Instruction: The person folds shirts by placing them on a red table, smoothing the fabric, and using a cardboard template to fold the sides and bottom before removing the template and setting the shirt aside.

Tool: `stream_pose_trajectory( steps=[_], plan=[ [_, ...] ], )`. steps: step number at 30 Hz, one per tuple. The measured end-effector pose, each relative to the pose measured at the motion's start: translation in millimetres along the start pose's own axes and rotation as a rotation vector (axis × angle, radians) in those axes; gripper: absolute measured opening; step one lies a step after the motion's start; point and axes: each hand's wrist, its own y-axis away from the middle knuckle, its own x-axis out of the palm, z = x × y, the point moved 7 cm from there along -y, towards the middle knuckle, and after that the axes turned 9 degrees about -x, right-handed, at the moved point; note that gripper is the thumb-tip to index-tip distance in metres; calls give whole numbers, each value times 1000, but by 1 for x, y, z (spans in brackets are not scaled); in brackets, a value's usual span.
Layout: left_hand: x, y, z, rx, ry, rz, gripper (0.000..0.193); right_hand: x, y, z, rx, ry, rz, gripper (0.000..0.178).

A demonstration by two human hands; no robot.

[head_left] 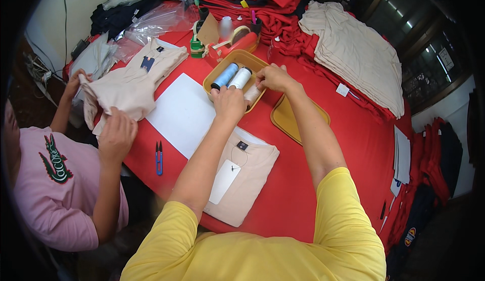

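Note:
A mustard-coloured plastic box [208,81] holds a light blue thread spool [225,76], a white thread spool [240,78] and a beige thread spool [252,95]. My right hand [275,77] reaches over the box's right side, fingers closed on the top of the beige spool. At the near rim my left hand [229,104] has its fingers curled beside the white spool's lower end; what they grip is hidden. Below it lies a folded beige shirt [252,172] with a white hang tag [225,182]. The box's lid [300,117] rests under my right forearm.
At left a co-worker in a pink shirt handles another beige shirt [136,81]. Blue thread snips [159,159] and a white sheet [179,112] lie on the red-covered table. Tape rolls [238,35] stand behind the box; stacked beige garments [353,54] lie at the far right.

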Motion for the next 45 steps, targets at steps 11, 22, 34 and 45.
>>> stream_pose_trajectory(
  steps=[11,22,34,45],
  plan=[
    [0,1,-3,23,14,-35,29,1,-3,10,-108,93,-8,6],
    [-1,-1,-1,-11,18,30,29,1,-6,8,-128,-24,-25,14],
    [-5,-1,-1,-17,18,51,29,4,-13,8,-327,62,10,10],
    [-5,-1,-3,-25,17,65,28,12,-15,5,-272,72,148,3]
  ],
)
